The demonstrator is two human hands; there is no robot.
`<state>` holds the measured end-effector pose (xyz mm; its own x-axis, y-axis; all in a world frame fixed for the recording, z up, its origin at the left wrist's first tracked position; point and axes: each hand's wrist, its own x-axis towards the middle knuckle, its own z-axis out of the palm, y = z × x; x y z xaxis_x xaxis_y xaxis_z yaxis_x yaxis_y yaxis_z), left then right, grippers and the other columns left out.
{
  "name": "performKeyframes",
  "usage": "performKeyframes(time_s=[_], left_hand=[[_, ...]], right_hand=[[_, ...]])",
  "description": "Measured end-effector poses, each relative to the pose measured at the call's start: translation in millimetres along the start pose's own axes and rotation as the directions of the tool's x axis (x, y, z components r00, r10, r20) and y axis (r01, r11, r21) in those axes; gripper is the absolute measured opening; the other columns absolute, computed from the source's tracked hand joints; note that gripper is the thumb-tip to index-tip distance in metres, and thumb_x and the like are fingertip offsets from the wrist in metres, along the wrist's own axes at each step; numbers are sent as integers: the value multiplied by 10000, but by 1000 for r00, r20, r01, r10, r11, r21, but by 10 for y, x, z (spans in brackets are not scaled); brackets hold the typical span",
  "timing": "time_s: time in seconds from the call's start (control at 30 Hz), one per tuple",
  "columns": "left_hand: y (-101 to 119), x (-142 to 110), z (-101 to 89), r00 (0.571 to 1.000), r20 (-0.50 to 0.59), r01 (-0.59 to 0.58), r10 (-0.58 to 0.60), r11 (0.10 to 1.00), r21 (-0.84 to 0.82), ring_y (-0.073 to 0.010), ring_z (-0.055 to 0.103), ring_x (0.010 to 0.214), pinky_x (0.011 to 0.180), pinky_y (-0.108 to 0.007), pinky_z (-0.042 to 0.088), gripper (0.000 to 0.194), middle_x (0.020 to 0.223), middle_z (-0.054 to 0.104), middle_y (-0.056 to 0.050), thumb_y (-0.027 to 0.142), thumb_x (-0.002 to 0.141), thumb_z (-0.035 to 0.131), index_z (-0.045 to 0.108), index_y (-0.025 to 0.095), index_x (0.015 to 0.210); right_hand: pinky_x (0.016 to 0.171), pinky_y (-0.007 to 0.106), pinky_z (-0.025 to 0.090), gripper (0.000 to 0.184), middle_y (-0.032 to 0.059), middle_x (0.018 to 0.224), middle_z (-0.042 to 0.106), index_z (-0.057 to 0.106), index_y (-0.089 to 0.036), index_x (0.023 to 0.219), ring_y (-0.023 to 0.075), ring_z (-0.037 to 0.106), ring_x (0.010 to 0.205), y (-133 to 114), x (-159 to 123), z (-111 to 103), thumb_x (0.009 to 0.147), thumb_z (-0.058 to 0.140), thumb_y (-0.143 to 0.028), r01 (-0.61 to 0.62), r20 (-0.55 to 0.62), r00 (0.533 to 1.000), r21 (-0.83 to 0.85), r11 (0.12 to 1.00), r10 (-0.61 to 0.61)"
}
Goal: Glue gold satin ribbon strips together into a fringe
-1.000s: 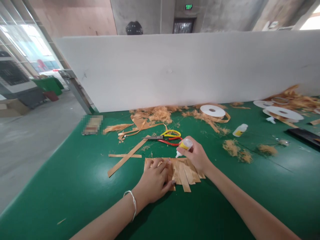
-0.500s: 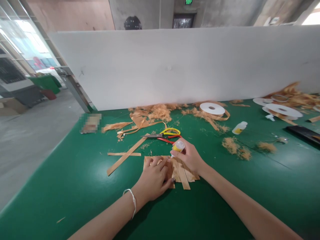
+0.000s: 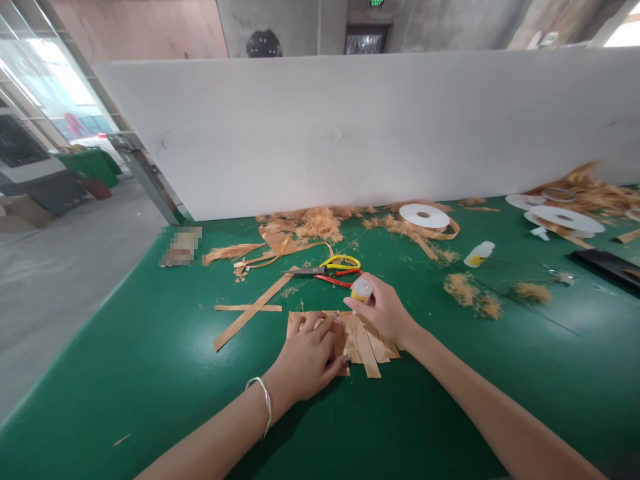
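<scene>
My left hand [image 3: 313, 350] lies with its fingers spread over a sheet of tan ribbon strips [image 3: 357, 340], pressing it against the green table. In my right hand [image 3: 384, 308] is a small white glue bottle [image 3: 362, 290] with a yellow label, tilted nozzle down at the sheet's upper edge. The nozzle tip is hidden by my fingers. Just beyond my hands lie scissors [image 3: 325, 271] with one yellow and one red handle. Two loose tan strips [image 3: 257, 310] cross each other to the left.
Tan fibre tufts [image 3: 320, 225] line the white partition [image 3: 350, 133]. Ribbon spools [image 3: 424, 216], a second glue bottle [image 3: 479, 254], fibre flowers on thin stems [image 3: 461, 291] and a black phone-like object [image 3: 607, 270] lie to the right. The green table [image 3: 125, 373] ends at the left.
My right hand has moved the glue bottle slightly to the right along the upper edge of the sheet. My left hand stays in place.
</scene>
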<state>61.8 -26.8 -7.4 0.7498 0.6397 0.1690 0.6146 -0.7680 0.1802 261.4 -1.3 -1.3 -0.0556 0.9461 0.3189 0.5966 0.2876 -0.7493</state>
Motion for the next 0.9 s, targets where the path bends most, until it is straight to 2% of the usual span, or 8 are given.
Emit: performKeyframes(time_s=[0.13, 0.23, 0.43, 0.67, 0.8, 0.9], left_hand=[[-2, 1, 3, 1000, -1, 4, -4, 1000, 3, -296, 418, 1141, 923, -474, 309, 528, 1176, 580, -112, 454, 905, 355, 420, 146, 1330], [4, 2, -6, 1000, 4, 0, 0, 1000, 9, -297, 421, 1136, 917, -472, 313, 514, 1173, 581, -112, 459, 907, 344, 449, 151, 1305], [4, 11, -17, 1000, 14, 3, -3, 1000, 11, -298, 408, 1152, 938, -477, 301, 481, 1188, 574, -114, 455, 908, 340, 507, 150, 1241], [12, 27, -25, 999, 42, 9, -9, 1000, 2, -306, 405, 1157, 940, -486, 296, 542, 1217, 561, -115, 457, 908, 331, 394, 144, 1346], [9, 20, -19, 999, 32, 7, -7, 1000, -7, -304, 407, 1156, 935, -483, 300, 539, 1224, 558, -113, 456, 909, 330, 389, 150, 1349], [5, 18, -6, 1000, 15, 7, -7, 1000, -11, -300, 411, 1153, 935, -479, 301, 484, 1193, 576, -108, 454, 906, 345, 491, 159, 1261]], right_hand=[[530, 244, 323, 253, -21, 652, 466, 462, -194, 753, 114, 407, 560, -3, 3, -37, 766, 585, -414, -55, -55, 997, 99, 994, 61], [530, 243, 336, 262, -22, 652, 478, 471, -195, 771, 117, 424, 563, -22, 1, -10, 765, 587, -429, -90, -46, 994, 171, 981, 99], [531, 247, 332, 240, -15, 653, 483, 456, -192, 735, 119, 429, 561, -62, -7, 52, 760, 586, -393, -29, -21, 999, 41, 999, 30], [520, 247, 312, 236, -18, 654, 454, 418, -200, 732, 117, 410, 557, 33, -6, -68, 766, 573, -375, -28, -36, 999, -75, 997, 25], [513, 246, 301, 247, -28, 625, 430, 407, -202, 700, 113, 394, 543, 11, -5, -79, 757, 579, -370, -41, -81, 996, -40, 998, 38], [512, 244, 313, 232, -30, 621, 444, 439, -199, 708, 109, 401, 537, -51, -15, -23, 752, 585, -374, -39, -92, 995, 69, 997, 45]])
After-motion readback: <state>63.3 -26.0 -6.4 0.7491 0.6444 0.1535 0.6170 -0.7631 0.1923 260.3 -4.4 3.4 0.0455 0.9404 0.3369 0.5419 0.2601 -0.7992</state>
